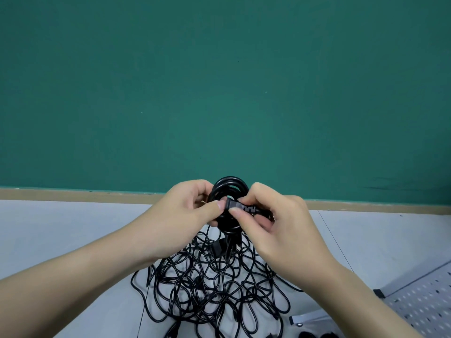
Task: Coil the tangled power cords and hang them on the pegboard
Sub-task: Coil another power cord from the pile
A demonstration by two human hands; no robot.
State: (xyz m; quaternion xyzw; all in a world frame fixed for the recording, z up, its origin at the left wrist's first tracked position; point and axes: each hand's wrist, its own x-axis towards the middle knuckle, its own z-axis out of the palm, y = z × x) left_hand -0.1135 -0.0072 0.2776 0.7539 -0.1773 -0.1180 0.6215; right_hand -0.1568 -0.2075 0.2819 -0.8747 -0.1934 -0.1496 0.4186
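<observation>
I hold a small coil of black power cord point(229, 185) up in front of me, above the table. My left hand point(185, 211) grips the coil's left side, thumb pressed on the cord's plug end point(240, 206). My right hand point(275, 220) pinches that same plug end across the coil from the right. Below the hands, a large tangle of black power cords point(214, 289) lies on the grey table point(61, 228). The white pegboard point(424, 303) lies at the lower right, partly cut off by the frame.
A green wall point(219, 81) with a tan strip point(73, 195) along its base stands behind the table. Dark plug ends point(314, 334) show at the bottom edge near the pegboard's corner.
</observation>
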